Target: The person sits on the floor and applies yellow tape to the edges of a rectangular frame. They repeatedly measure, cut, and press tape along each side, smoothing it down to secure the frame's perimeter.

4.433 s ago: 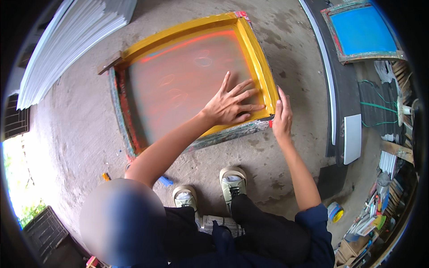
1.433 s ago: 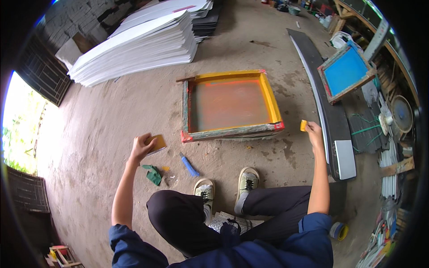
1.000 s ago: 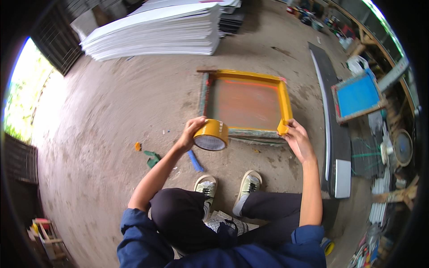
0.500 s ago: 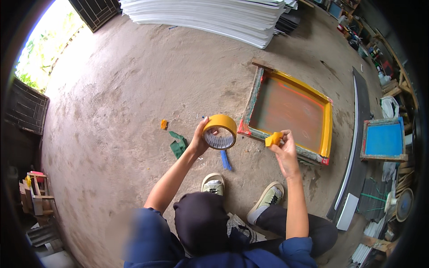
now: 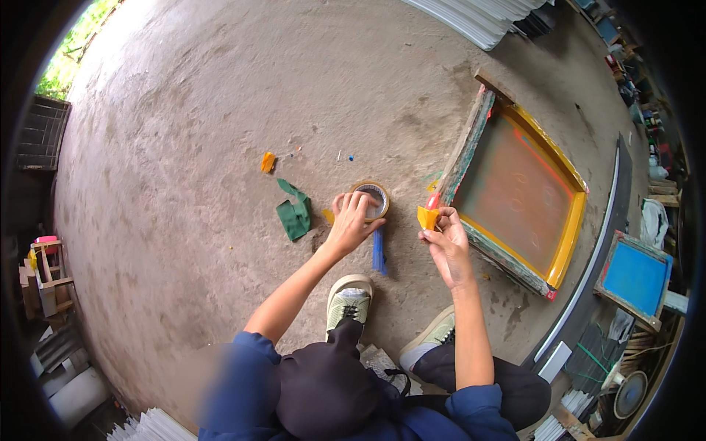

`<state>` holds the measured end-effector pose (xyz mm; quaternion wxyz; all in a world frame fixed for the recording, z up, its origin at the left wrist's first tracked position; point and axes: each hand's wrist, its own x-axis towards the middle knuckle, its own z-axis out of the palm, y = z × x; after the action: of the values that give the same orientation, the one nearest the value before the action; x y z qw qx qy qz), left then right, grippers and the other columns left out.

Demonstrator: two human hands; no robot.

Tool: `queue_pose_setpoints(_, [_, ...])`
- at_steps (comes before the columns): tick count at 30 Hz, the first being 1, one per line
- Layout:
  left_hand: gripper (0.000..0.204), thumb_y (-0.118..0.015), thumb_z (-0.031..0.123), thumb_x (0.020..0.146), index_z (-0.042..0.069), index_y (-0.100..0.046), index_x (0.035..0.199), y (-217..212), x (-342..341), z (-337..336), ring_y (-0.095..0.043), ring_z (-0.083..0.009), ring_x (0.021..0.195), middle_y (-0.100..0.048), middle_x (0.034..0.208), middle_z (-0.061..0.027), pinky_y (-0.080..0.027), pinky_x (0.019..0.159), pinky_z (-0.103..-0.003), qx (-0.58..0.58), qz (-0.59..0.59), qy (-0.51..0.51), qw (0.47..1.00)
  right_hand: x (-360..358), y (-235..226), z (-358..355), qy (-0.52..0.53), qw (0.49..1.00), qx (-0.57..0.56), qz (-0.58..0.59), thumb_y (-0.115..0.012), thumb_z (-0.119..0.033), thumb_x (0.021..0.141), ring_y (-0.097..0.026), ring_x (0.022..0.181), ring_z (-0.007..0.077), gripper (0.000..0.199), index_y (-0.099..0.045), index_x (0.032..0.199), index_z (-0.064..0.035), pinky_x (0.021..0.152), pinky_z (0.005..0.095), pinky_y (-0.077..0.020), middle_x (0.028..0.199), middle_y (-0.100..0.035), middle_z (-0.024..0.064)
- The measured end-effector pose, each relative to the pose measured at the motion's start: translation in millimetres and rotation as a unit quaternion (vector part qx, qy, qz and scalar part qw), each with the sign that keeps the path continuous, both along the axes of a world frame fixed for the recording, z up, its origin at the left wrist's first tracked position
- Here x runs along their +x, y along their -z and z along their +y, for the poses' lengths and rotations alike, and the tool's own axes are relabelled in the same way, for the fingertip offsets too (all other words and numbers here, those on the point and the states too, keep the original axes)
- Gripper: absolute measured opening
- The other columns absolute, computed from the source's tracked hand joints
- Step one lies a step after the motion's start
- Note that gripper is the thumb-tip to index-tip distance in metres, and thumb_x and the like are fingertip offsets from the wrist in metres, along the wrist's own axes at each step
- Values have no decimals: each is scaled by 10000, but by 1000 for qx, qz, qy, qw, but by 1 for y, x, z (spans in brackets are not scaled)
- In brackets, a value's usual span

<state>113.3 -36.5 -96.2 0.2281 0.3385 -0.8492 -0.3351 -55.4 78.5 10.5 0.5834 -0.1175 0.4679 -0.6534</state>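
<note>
Yellow-taped screen frame (image 5: 519, 192) lies flat on the concrete floor (image 5: 220, 110) at the person's right, the tape roll (image 5: 371, 198) rests on the floor under the left hand's (image 5: 351, 223) curled fingers, and the right hand (image 5: 446, 242) pinches a yellow tape piece (image 5: 427, 217).

1 head-worn fisheye, downward over concrete floor (image 5: 220, 110)
</note>
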Motion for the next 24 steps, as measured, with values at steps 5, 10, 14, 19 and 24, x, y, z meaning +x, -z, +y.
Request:
queue_pose_setpoints(5, [266, -641, 235, 886, 33, -566, 1042, -78, -7, 3, -586, -102, 906, -619, 987, -46, -478, 808, -276, 428, 168, -3, 888, 8, 3, -7, -33, 999, -6, -24, -634, 86, 773, -499, 1017, 116, 448, -430, 1128, -96, 854, 283, -448, 1034, -505, 39])
queue_pose_setpoints(10, [207, -689, 180, 850, 10, -584, 904, -105, -1, 7, -638, -94, 804, -667, 847, -58, -509, 705, -242, 378, 98, -47, 919, 29, 10, -15, -75, 997, -18, 32, -616, 22, 817, -556, 1011, 122, 363, -491, 1151, -44, 829, 259, -446, 1076, -572, 59])
queue_pose_setpoints(14, [167, -672, 129, 858, -2, -568, 868, -100, 11, 15, -638, -88, 807, -674, 821, -79, -519, 714, -252, 312, 89, -85, 942, 30, 8, -20, -72, 993, 28, 85, -569, -72, 891, -647, 815, 134, 180, -599, 1040, 25, 682, 226, -463, 961, -664, 98])
queue_pose_setpoints(19, [177, -680, 87, 841, -26, -543, 842, -102, 32, 27, -648, -131, 738, -647, 762, -100, -533, 680, -288, 305, 157, -118, 932, 50, -14, -32, -91, 976, 71, 187, -577, -114, 913, -677, 699, 168, 178, -631, 982, 41, 533, 218, -477, 856, -681, 119])
queue_pose_setpoints(24, [138, -657, 49, 851, -29, -543, 850, -130, 46, 27, -658, -139, 786, -640, 810, -98, -547, 730, -289, 298, 194, -70, 932, 45, -45, -34, -108, 974, 71, 188, -587, -126, 908, -690, 692, 213, 218, -628, 1015, 60, 539, 232, -508, 872, -688, 161])
